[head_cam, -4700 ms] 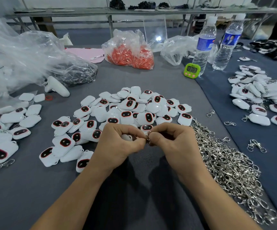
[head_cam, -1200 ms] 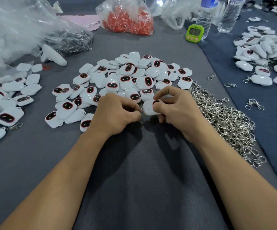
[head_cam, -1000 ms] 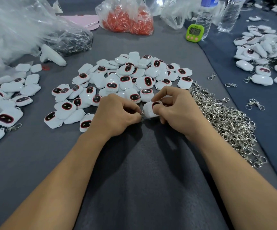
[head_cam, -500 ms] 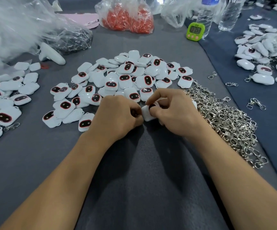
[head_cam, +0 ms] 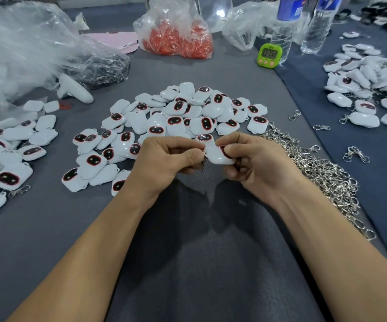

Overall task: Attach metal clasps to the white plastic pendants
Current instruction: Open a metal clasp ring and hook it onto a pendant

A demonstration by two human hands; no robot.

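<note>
Pendant (head_cam: 217, 156) sits pinched in the right hand (head_cam: 260, 166), over the table (head_cam: 188, 263); the left hand (head_cam: 164, 159) pinches a small metal clasp (head_cam: 203, 161) against its edge. Light, hard and glossy, it probably slips easily; best gripped across its flat faces.

cam: head-worn | faces: forward and down | near: close above table (head_cam: 48, 240)

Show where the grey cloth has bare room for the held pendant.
Bare grey cloth lies left of the left forearm, and between the central pendant pile and the bag of red parts. Crowded: the clasp heap beside the right hand.
</note>
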